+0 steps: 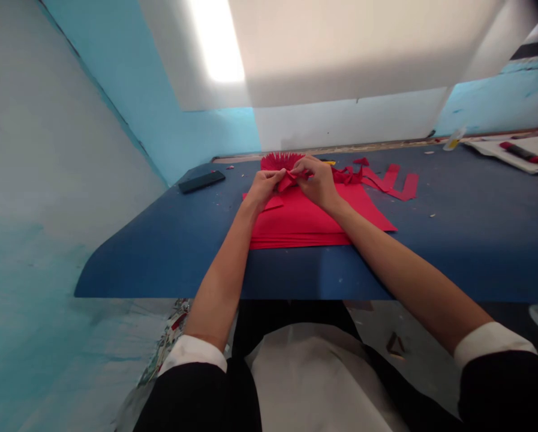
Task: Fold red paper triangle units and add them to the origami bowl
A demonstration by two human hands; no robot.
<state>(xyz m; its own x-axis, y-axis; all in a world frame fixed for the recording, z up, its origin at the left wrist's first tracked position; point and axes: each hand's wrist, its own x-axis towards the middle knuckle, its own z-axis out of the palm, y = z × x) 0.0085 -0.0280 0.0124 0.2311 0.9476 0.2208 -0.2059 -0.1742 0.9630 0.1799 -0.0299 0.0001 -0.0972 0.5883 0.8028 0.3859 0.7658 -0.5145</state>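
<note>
Both hands meet over a stack of red paper sheets [304,223] on the blue table. My left hand [265,183] pinches one side of a folded red paper strip [287,182]. On its other side my right hand [314,180] has its fingers closed on the same strip. Just behind the hands lies a pleated red paper piece [281,161] with a spiky edge. More folded red paper [347,175] trails out to the right of my right hand. A loose red piece [273,204] rests on the stack below my left hand.
A dark phone [201,182] lies to the left on the blue table [161,240]. Cut red strips [392,183] are at right. A small bottle [454,139], papers [489,153] and a red-and-black marker [520,152] sit at the far right. The wall stands close behind.
</note>
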